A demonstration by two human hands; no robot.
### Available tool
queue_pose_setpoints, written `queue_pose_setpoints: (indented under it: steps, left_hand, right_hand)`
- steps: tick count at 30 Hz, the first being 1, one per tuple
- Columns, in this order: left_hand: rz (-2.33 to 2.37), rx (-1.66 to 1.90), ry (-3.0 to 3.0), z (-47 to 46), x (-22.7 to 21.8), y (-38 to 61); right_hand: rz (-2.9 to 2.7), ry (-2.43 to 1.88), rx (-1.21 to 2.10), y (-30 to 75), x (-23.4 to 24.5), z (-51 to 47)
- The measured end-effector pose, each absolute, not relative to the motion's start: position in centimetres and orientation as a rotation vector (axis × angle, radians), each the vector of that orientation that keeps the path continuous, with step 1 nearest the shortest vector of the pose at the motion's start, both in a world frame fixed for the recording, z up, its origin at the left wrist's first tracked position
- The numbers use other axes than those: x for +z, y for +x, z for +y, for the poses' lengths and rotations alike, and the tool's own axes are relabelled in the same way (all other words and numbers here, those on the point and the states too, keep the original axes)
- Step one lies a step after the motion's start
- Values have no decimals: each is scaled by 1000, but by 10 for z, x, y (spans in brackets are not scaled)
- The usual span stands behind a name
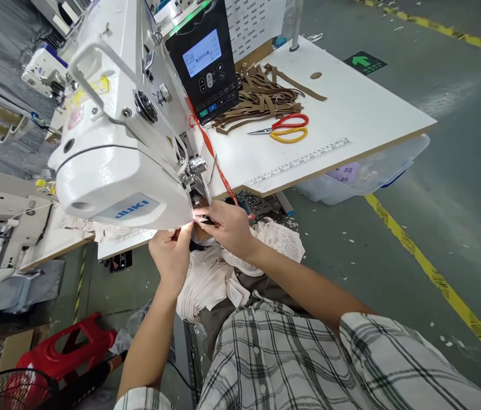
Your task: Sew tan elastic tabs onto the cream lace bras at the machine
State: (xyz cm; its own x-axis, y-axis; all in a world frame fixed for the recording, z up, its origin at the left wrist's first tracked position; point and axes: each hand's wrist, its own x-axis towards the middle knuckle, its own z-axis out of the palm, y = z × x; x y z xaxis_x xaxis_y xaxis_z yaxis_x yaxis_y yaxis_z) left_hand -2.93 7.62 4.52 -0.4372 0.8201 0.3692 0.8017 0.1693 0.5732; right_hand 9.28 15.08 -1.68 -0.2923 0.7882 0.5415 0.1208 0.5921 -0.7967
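Observation:
My left hand (172, 250) and my right hand (225, 223) meet just under the head of a white sewing machine (116, 148), close to its needle and presser foot (195, 173). Both hands pinch a small piece of white fabric (200, 219) between the fingertips. More white lace fabric (214, 273) is heaped on my lap below the hands. The part of the piece under the machine head is hidden.
A white table (351, 108) carries a pile of brown straps (261, 97) and red-and-yellow scissors (287, 128). A black control panel (206, 62) stands beside the machine. A clear plastic bin (364, 173) sits under the table. A red stool (69, 344) is at lower left.

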Motion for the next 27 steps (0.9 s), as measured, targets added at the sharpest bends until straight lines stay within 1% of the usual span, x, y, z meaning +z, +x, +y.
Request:
queue_pose_setpoints:
  steps: [3,5,6,8,11,13,14,16,18,20,22,24,25,27]
  left_hand:
    - [2450,1154,1854,71,42,-33]
    - [2388,1155,2149,63,39,-36]
    - [2285,1131,2350,59,38,-38]
    - [1951,996,2729,52,37,-40]
    - [1467,763,2984,51,37,-42]
    - [1347,721,3009,57,40,-45]
    - [1333,748,3022,61,41,-47]
    - [1355,851,3046,68,44,-51]
    - [1383,984,2998,72,45,-50]
    - [1490,1115,2773,71,45,-44]
    - [1661,1194,2439,67,44,-32]
    - [1827,1217,2189,60,42,-18]
    - [1882,1212,2134,56,42,-11]
    - [1951,1213,2131,50,41,-1]
  right_hand:
    - [-1819,-716,754,94,-17,151]
    - [-1827,-677,834,100,-12,148]
    - [-1827,-657,919,106,-10,145]
    - [-1823,-621,1206,124,-6,135]
    - [-1771,-527,1890,169,-10,120]
    - [-1603,-457,2286,202,-22,118]
    - [-1476,-456,2402,217,-29,120]
    - [-1185,-575,2456,236,-44,126]
    - [-964,-775,2332,238,-55,130]
    - [-880,-872,2214,223,-58,126]
    - [-860,-796,2289,197,-52,112]
    - [-801,-634,2486,170,-40,94]
    - [-754,-566,2548,158,-34,85]
    - [-684,-492,2545,141,-23,72]
